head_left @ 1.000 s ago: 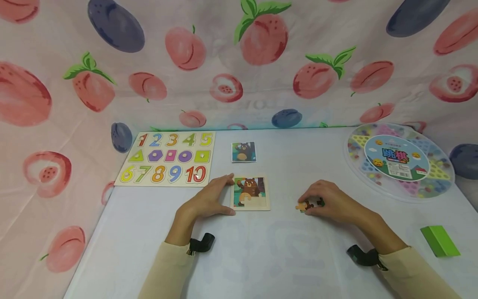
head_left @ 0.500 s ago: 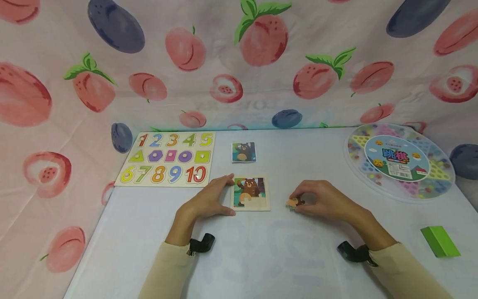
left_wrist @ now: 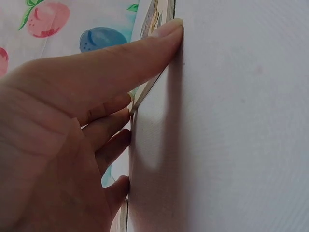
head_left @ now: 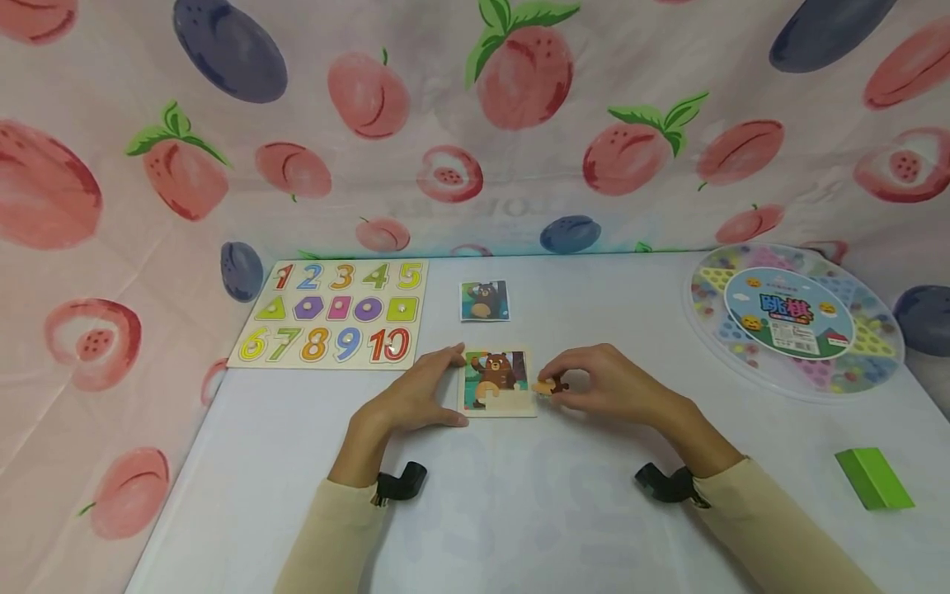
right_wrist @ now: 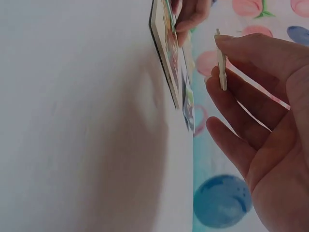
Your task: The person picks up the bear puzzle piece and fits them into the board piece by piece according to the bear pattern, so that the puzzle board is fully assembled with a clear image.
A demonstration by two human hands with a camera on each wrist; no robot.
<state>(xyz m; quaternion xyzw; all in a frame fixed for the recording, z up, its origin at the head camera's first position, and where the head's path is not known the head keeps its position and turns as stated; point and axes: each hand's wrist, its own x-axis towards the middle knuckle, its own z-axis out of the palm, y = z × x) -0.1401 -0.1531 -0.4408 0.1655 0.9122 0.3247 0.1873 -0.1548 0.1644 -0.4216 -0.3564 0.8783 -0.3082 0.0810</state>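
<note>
A small square wooden jigsaw puzzle (head_left: 512, 403) lies flat on the white table, most of its bear picture filled in and bare wood at the lower right. My left hand (head_left: 410, 398) rests along its left side, thumb at the lower corner and fingertips at the upper one, fingers fairly straight. Just right of the board, my right hand (head_left: 612, 386) pinches a tan and brown puzzle piece (head_left: 551, 386) between thumb and fingers. The right wrist view shows this piece (right_wrist: 222, 67) edge-on, raised off the table. The fingers partly hide its printed face.
Behind the puzzle lies a small bear picture card (head_left: 485, 302). A number and shape board (head_left: 347, 359) is at the left. Far right are a round, clear-cased board game (head_left: 790, 313) and a green block (head_left: 874, 478). A fruit-print cloth (head_left: 445, 107) hangs at the back.
My right hand has carried the puzzle piece leftward, from well right of the board to its right edge. My left hand stays in place at the board.
</note>
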